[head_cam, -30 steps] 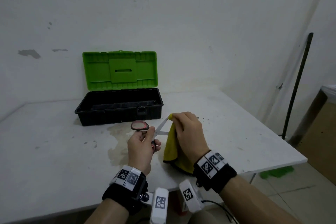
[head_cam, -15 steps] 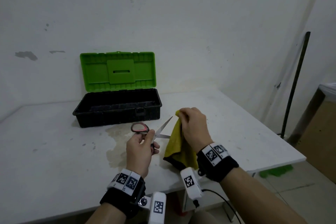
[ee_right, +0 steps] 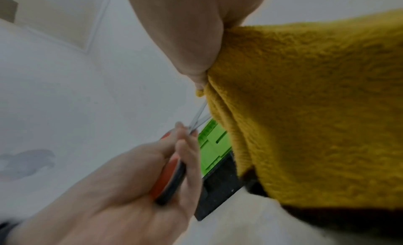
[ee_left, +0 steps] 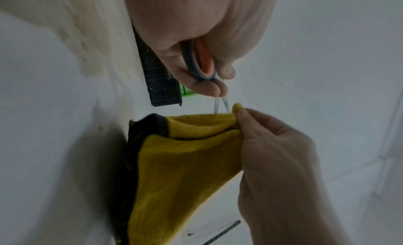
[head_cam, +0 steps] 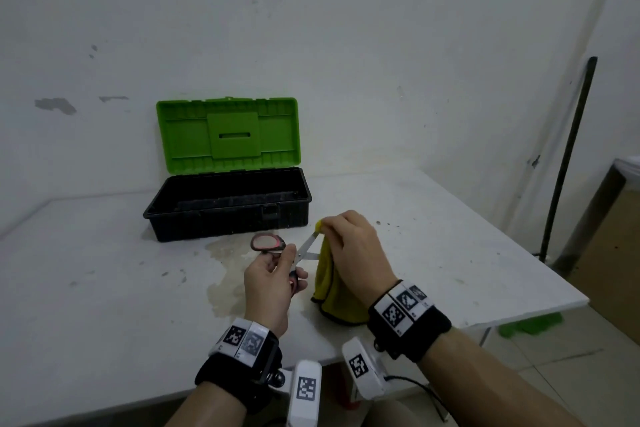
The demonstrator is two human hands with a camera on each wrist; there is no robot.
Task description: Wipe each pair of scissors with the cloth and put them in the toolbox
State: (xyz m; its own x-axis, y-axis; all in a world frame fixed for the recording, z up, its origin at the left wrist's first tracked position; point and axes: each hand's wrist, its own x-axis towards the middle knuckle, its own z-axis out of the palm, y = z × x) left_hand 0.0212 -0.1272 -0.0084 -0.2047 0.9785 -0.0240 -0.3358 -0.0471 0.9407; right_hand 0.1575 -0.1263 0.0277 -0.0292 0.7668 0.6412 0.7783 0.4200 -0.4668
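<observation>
My left hand (head_cam: 273,274) grips the red-and-black handles of a pair of scissors (head_cam: 268,242), held above the table with the blades spread apart. My right hand (head_cam: 349,246) pinches a yellow cloth (head_cam: 329,291) around the tip of the upper blade (head_cam: 309,242); the rest of the cloth hangs down to the table. The wrist views show the scissors (ee_left: 201,62) (ee_right: 172,172) and the cloth (ee_left: 185,162) (ee_right: 305,110) close up, with both blades running into the cloth's folds. The black toolbox (head_cam: 228,206) stands open behind, its green lid (head_cam: 227,133) raised.
The white table (head_cam: 86,270) has a brownish stain in front of the toolbox and a right edge near my right arm. A dark pole (head_cam: 568,156) leans against the wall on the right. The toolbox inside looks dark, its contents unclear.
My right hand with the cloth slid out along the blade toward its tip, then came back slightly. The left hand keeps holding the scissors in nearly the same place.
</observation>
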